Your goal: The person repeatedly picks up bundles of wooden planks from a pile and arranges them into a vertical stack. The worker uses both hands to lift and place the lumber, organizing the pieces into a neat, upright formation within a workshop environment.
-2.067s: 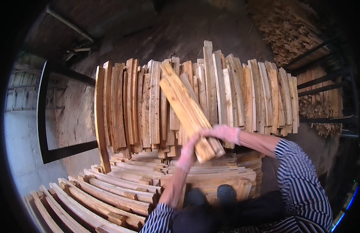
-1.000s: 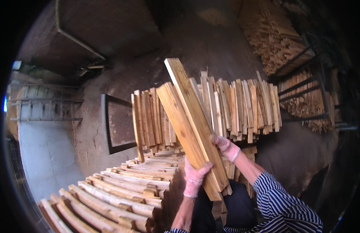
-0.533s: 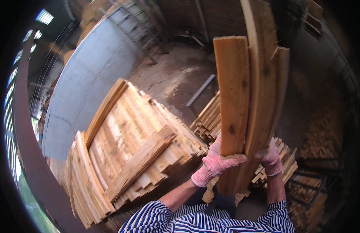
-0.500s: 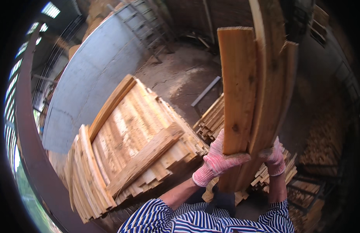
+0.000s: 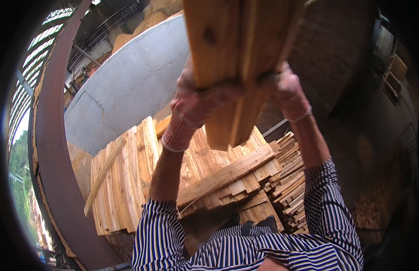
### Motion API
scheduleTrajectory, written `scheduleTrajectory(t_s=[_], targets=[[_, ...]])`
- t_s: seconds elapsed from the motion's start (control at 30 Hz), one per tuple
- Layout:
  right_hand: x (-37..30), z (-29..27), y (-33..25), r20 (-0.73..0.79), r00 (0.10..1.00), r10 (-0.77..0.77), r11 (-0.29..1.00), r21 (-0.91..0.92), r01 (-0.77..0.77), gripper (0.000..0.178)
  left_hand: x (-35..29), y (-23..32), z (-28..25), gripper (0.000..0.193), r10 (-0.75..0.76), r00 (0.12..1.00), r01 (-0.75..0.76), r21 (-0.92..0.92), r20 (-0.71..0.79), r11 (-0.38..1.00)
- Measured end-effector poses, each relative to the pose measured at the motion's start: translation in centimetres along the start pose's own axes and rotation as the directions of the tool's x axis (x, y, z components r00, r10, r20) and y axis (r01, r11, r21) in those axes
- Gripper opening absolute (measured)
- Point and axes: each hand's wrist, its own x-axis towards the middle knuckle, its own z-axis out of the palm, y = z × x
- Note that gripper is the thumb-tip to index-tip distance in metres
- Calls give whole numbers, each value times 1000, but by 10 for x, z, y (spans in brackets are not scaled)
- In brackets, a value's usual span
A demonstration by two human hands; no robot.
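Observation:
I hold a bundle of long wooden boards (image 5: 234,117) upright in front of me, raised over a broad stack of planks (image 5: 132,171). My left hand (image 5: 191,106), in a pink-and-white knitted glove, is closed round the bundle's left side. On its right side my right hand (image 5: 288,92), gloved alike, is closed too; its fingertips are blurred and partly behind the wood. The bundle's upper end runs out of view. Across the stack's near side lies a crosswise plank (image 5: 227,174), just below the bundle's lower end.
A curved grey wall panel (image 5: 132,81) stands behind the stack. Close on the left rises a brown steel beam (image 5: 58,144). Narrower strips of wood (image 5: 291,185) are piled at the right of the stack, and a loose strip (image 5: 103,174) lies across its left part.
Both hands have lifted the boards higher and farther left, from beside the stack to above it. My view has turned, so the stack now lies straight ahead.

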Motion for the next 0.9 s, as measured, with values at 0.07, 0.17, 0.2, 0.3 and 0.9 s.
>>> scheduleTrajectory(t_s=[0.07,0.17,0.2,0.3,0.9], targets=[[22,26,38,241,970,39,998,38,-50,82,-6,-1,-30,30,-26,997,32,89,-69,996],[-2,93,131,328,939,101,994,-3,-106,105,-74,-49,-61,52,-225,963,214,-81,-151,973],[-5,127,130,385,895,223,965,43,-259,107,-104,-57,-76,60,-279,936,265,-90,-213,960],[23,108,118,400,888,225,969,2,-247,120,-85,-99,-88,50,-325,929,310,-110,-174,944],[-51,169,150,-276,631,725,244,-753,-610,78,-225,-82,-134,65,-158,986,-38,-996,-50,80]])
